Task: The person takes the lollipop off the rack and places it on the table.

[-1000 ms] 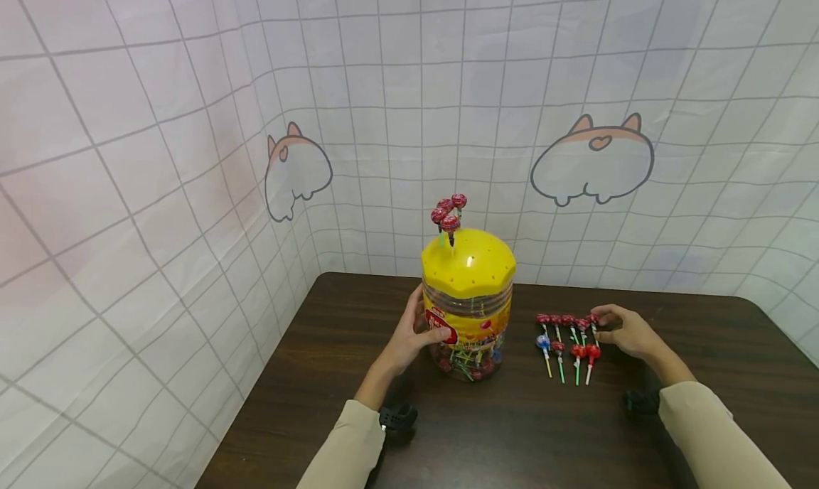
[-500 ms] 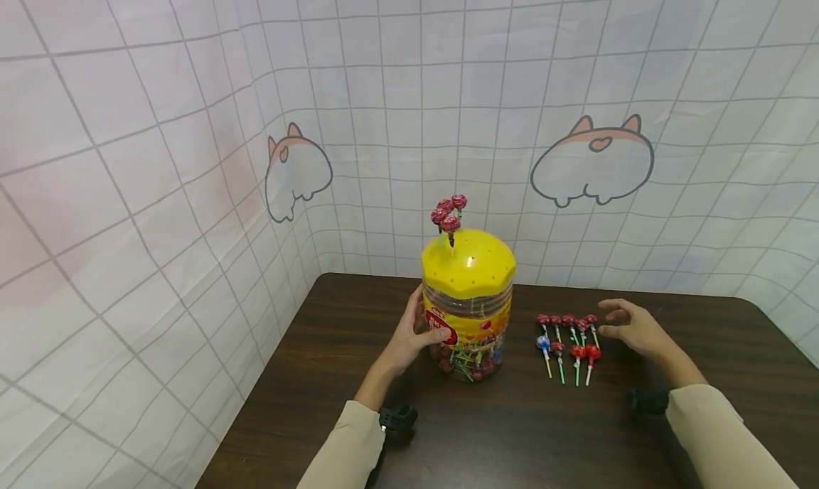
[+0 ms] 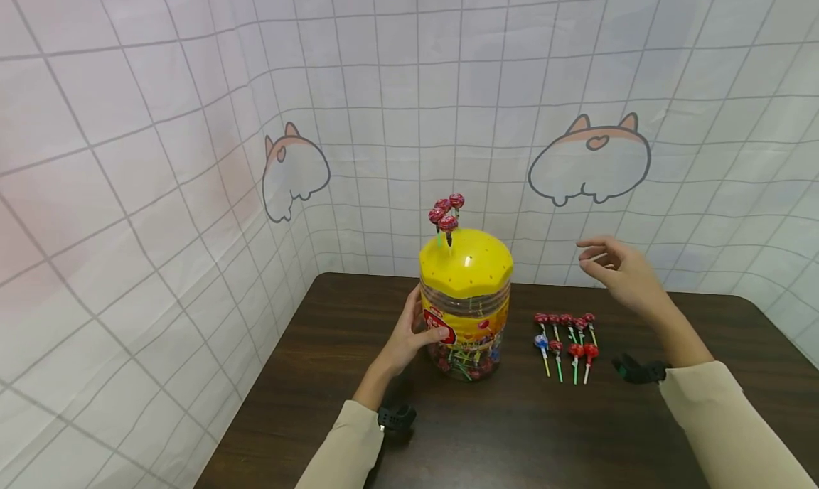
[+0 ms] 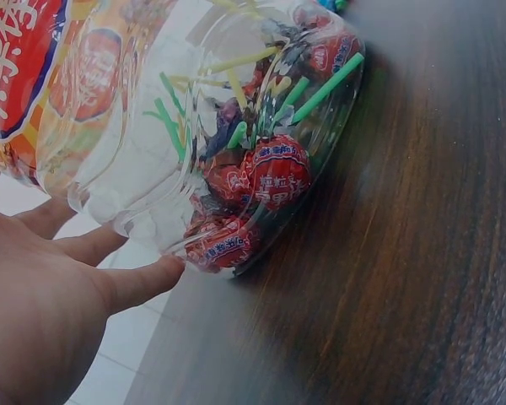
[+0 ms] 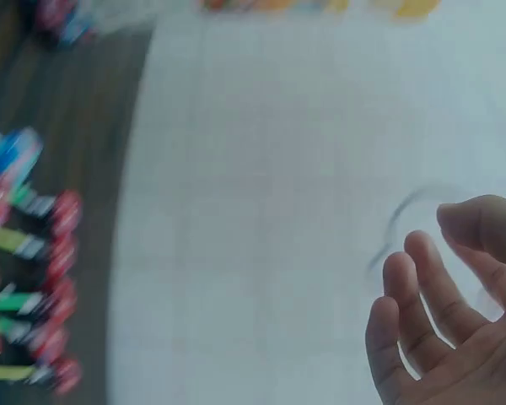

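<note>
A clear plastic jar (image 3: 466,324) with a yellow lid (image 3: 473,269) stands on the table, lollipops showing through its lower part. Several red-wrapped lollipops (image 3: 448,223) stick up from holes in the lid. My left hand (image 3: 402,341) holds the jar's left side, thumb on the front label; the left wrist view shows its fingers against the clear wall near wrapped candies (image 4: 277,173). To the right of the jar, two rows of lollipops (image 3: 576,351) lie on the table, one of them blue (image 3: 541,342). Above them my right hand (image 3: 630,276) is raised, fingers loosely bent and holding nothing.
The dark wooden table (image 3: 512,432) backs onto a white gridded cloth wall (image 3: 397,155) with cartoon drawings. Another gridded wall (image 3: 128,261) runs along the left. Black straps with small devices (image 3: 397,418) sit at both wrists.
My right hand has lifted from beside the upper row of lollipops and risen above the table, with nothing in it. The left hand and the jar have stayed put.
</note>
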A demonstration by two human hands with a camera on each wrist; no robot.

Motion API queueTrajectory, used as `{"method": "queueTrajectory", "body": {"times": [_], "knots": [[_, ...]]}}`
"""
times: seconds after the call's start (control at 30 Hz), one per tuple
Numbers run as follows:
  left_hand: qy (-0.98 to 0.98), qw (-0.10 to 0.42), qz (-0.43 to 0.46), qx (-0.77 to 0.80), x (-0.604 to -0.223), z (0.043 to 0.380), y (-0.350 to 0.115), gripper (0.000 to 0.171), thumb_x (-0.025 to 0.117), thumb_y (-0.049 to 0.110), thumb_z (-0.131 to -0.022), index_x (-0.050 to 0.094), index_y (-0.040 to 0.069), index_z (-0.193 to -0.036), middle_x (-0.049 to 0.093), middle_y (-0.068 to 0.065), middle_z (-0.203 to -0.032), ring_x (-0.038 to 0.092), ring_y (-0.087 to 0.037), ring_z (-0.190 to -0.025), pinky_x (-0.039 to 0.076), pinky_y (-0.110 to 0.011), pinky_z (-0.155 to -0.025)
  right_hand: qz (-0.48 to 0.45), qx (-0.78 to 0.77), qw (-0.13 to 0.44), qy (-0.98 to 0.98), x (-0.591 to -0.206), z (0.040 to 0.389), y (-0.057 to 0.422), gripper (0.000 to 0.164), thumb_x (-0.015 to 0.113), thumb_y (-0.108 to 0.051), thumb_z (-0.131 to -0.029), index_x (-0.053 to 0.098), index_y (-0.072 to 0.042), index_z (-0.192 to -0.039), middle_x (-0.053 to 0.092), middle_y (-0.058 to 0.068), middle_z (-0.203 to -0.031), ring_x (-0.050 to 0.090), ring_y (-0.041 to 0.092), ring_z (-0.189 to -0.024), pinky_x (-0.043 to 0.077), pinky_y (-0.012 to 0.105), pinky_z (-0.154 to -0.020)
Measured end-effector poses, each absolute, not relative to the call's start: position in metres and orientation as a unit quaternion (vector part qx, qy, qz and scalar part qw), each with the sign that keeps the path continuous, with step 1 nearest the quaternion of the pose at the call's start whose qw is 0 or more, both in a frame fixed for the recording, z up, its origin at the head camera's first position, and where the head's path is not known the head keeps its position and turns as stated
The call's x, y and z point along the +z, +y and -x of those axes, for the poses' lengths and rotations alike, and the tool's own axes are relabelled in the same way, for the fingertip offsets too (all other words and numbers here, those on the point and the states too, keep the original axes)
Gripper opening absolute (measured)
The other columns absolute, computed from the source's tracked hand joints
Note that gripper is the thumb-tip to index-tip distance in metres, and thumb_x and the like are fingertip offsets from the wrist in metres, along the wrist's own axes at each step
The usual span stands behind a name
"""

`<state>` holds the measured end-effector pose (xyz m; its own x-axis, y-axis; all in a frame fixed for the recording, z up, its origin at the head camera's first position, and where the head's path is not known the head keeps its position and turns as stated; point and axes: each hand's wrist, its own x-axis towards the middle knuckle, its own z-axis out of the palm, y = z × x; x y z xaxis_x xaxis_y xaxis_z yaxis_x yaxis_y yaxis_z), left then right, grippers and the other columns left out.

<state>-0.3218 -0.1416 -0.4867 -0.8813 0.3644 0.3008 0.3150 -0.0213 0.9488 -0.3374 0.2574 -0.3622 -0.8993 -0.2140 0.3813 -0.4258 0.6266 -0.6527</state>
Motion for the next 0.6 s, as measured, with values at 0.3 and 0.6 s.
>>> {"method": "queueTrajectory", "body": {"times": [0.3,0.6], "knots": [[0.696,0.016,-0.242,0.676,-0.485,0.322,-0.14,0.092,0.075,0.04,-0.092,0.016,0.039,-0.161,0.04,-0.012,-0.154,0.045,-0.034,-0.137,0.045,-0.057,-0.111,-0.261,0.4,0.168,-0.862,-0.313,0.325,0.179,0.033,0.062,-0.02,-0.102,0.063,-0.014,-0.135,0.069,0.011,-0.116,0.061,0.016,-0.1,0.048,0.02,-0.088],[0.7,0.013,-0.239,0.673,-0.486,0.322,-0.141,0.092,0.074,0.036,-0.092,0.015,0.036,-0.162,0.041,-0.013,-0.154,0.043,-0.033,-0.14,0.038,-0.061,-0.115,-0.346,0.428,0.189,-0.814,-0.292,0.324,0.114,0.035,0.066,-0.011,-0.098,0.062,-0.007,-0.133,0.072,0.015,-0.112,0.068,0.026,-0.098,0.055,0.041,-0.092]]}}
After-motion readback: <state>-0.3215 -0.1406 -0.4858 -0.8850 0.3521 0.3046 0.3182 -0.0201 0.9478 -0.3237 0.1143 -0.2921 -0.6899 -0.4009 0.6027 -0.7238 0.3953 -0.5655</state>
